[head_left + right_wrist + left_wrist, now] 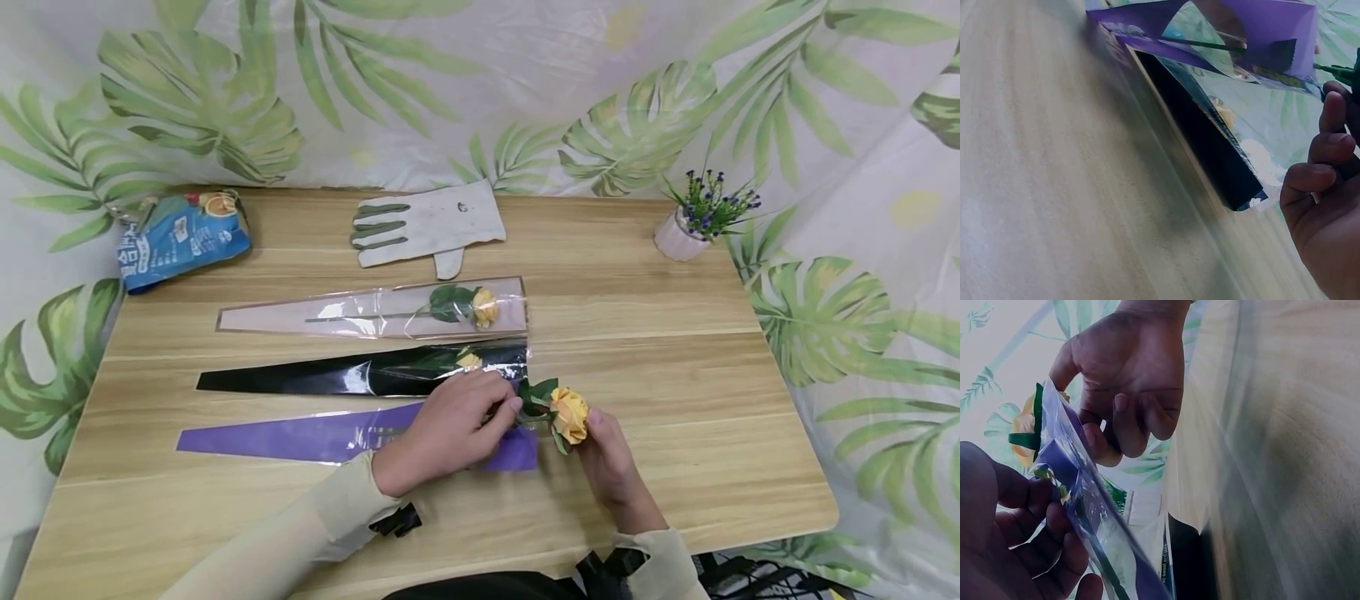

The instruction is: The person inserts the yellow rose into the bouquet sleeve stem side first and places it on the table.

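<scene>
A yellow artificial rose (pixel 570 414) with green leaves sticks out of the wide end of a purple flower sleeve (pixel 262 440). Its green stem (pixel 1204 44) runs inside the clear film in the right wrist view. My left hand (pixel 457 425) pinches at the sleeve's mouth, just below the leaves; in the left wrist view, that hand's fingertips (pixel 1041 487) are at the sleeve edge. From the right, my right hand (pixel 611 462) holds the bloom, its thumb against the petals. The purple sleeve is raised off the table at this end, as the right wrist view shows.
Behind lie a black sleeve (pixel 277 381) and a pale sleeve (pixel 255 319), each containing a yellow rose. Farther back are a white work glove (pixel 442 218), a blue snack bag (pixel 187 237) and a small potted plant (pixel 682 237). A leaf-print cloth hangs beyond the wooden table (pixel 675 333).
</scene>
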A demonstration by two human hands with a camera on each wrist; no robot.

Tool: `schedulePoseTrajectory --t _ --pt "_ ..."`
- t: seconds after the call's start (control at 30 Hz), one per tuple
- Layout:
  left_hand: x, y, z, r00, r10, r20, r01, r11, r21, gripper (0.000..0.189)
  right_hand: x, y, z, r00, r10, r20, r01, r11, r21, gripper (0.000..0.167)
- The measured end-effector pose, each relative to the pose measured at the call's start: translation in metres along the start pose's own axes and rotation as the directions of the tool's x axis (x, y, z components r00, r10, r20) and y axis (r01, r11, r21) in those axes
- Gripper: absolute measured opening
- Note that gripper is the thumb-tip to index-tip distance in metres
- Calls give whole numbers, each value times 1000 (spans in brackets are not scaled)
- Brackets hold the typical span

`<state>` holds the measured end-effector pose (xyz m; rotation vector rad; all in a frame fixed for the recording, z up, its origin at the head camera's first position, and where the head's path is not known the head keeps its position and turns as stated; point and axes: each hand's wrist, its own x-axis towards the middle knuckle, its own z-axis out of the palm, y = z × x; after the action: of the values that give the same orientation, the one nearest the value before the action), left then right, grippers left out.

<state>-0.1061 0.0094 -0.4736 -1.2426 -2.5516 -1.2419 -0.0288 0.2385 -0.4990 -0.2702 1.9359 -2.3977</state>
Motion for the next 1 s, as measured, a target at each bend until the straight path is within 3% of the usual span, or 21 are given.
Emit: schedulePoseTrajectory --t 0.23,0.37,0.5,0.63,0.8,0.9,1.0 --pt "1 3 -2 1000 1 8 -1 1000 -12 22 3 3 -4 996 -25 86 34 994 -104 38" --pt "2 6 -3 1000 4 6 -4 1000 -9 22 4 5 -5 995 -35 93 47 989 -139 32" --pt "3 7 -3 1000 11 1 -11 1000 -18 21 4 6 -7 998 -31 54 40 985 -169 27" --pt "5 10 -3 1000 30 -5 -31 999 -25 19 6 8 -4 998 -37 -43 25 972 -235 18" --pt "7 11 -4 1000 25 -3 -25 1000 -10 19 7 6 5 974 -169 -152 115 943 -313 11" --pt "7 12 -4 1000 16 -2 -16 1000 2 19 6 4 8 960 -234 -152 164 914 -370 11" --pt "8 13 -4 1000 22 -7 -22 1000 8 20 3 3 10 967 -240 -88 183 889 -420 18"
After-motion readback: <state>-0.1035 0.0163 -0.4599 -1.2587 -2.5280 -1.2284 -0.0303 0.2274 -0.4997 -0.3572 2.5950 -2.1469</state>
